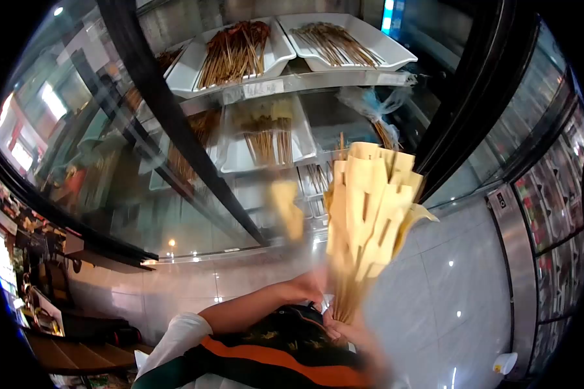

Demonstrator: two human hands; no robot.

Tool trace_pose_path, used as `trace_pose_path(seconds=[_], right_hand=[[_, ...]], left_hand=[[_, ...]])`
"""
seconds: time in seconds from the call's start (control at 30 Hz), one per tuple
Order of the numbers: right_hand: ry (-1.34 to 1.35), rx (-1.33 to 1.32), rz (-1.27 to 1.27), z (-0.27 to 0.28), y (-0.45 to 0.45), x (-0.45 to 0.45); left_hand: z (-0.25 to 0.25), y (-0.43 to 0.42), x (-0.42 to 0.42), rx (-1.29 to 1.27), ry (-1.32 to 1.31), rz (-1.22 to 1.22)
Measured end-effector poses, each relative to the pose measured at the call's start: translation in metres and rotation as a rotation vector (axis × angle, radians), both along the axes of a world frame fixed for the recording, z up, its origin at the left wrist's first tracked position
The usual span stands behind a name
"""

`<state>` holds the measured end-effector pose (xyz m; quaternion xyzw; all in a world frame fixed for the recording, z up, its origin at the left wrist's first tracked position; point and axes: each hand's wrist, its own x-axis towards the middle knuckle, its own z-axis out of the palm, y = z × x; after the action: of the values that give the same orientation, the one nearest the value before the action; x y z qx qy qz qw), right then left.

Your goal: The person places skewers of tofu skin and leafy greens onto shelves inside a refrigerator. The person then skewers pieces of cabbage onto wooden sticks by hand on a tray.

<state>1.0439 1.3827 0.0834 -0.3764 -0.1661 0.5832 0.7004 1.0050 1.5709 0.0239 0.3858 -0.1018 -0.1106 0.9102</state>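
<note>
My right hand (344, 329) is closed round the lower sticks of a thick bundle of skewers (366, 214), held upright before my body. Folded pale-yellow sheets, which look like tofu skin, are threaded on them. Beside the bundle, to its left, a single tofu skin skewer (287, 209) is smeared by motion. Below it is my left hand (313, 285), blurred and closed, seemingly on that skewer's stick; the exact grip is unclear. A small whitish scrap (327, 302) shows between the hands, too blurred to name.
A glass-doored display cabinet stands ahead, its black door frame (175, 123) slanting at left. White trays (279, 65) of skewers rest on its shelves. A plastic-bagged bundle (377, 110) lies at the right. Another cabinet (551, 246) lines the right side. The floor (428, 292) is tiled.
</note>
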Motion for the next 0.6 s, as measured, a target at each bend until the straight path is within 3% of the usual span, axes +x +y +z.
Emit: trace_pose_path(seconds=[0.07,0.17,0.3,0.37,0.5,0.57,0.6], right_hand=[[0.079,0.027,0.120,-0.014,-0.001,0.010],[-0.045,0.014,0.251,-0.029,0.003,0.028],[-0.101,-0.087,0.264,-0.026,0.017,0.038],[-0.315,-0.131,0.293,-0.029,0.027,0.041],[-0.475,-0.107,0.215,-0.018,0.045,0.037],[-0.834,-0.211,0.081,-0.014,0.056,0.039],[-0.840,-0.207,0.094,-0.017,0.061,0.038]], left_hand=[[0.044,-0.013,0.002,0.009,-0.048,0.175],[0.039,-0.021,0.006,0.209,0.148,0.242],[0.022,-0.026,0.008,0.157,0.280,0.478],[0.022,-0.025,0.011,0.148,0.326,0.551],[0.019,-0.014,0.012,0.224,0.312,0.615],[0.017,-0.010,0.015,0.268,0.297,0.619],[0.019,-0.009,0.018,0.324,0.273,0.650]])
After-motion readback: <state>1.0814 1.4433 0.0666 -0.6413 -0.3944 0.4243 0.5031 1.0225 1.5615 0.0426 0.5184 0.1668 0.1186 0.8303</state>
